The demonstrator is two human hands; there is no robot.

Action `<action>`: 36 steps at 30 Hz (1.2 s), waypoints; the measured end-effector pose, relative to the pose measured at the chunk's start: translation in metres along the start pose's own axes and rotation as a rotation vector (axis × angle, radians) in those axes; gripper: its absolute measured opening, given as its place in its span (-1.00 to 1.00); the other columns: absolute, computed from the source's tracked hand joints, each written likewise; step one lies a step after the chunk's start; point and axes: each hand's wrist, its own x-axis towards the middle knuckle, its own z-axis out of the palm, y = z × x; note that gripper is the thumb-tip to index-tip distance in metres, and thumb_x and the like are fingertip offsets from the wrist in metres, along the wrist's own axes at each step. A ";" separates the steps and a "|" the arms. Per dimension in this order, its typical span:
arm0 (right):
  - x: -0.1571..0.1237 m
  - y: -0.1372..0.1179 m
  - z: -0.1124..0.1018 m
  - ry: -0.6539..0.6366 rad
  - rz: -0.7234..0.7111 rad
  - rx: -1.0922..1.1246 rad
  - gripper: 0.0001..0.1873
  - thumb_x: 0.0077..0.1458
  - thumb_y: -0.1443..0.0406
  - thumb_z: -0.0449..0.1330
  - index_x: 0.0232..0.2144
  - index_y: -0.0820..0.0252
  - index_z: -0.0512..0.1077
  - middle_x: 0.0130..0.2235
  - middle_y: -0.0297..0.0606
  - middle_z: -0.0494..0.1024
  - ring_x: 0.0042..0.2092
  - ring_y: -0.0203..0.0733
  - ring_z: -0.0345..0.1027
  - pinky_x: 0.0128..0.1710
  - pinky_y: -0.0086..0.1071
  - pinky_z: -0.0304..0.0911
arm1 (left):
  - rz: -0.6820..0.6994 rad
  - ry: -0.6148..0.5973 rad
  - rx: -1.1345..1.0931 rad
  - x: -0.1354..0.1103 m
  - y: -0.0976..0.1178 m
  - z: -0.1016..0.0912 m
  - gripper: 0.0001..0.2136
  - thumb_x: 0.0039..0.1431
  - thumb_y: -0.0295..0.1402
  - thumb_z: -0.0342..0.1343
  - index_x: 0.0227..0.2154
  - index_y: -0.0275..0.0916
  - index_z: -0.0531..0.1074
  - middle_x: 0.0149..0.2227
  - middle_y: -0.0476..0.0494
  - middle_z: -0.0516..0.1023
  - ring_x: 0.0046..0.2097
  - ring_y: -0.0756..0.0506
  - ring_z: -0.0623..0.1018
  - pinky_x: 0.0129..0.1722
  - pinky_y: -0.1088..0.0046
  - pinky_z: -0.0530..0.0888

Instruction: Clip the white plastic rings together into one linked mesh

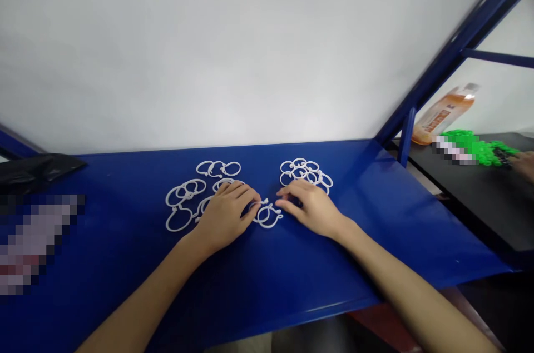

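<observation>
White plastic curtain rings [269,218] with small eyelets lie on the blue table in front of me. My left hand [229,208] is over the left group, thumb and fingertips closed on the edge of a white ring near the middle; its palm hides other rings. My right hand [311,205] rests just right of these middle rings, thumb and forefinger apart with nothing seen between them. Behind its knuckles lies a cluster of rings [299,171], partly covered by the hand. More loose rings [179,218] are spread left of my left hand.
The blue metal table [292,281] meets a pale wall at the back. A black plastic bag [45,169] lies at the left. Beyond a blue frame post [406,136] on the right, a black surface holds an orange bottle [444,114], green items [471,144] and another person's hand [523,165].
</observation>
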 end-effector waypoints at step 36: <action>0.000 -0.006 0.019 0.140 0.207 0.805 -0.77 0.10 0.15 0.34 -0.38 0.17 0.44 -0.17 -0.24 0.54 -0.27 -0.30 0.48 -0.27 -0.39 0.42 | 0.114 0.077 -0.091 -0.001 0.009 0.004 -0.86 0.33 -0.33 0.08 -0.15 -0.20 0.50 -0.21 -0.05 0.62 -0.14 -0.10 0.48 -0.05 0.30 0.38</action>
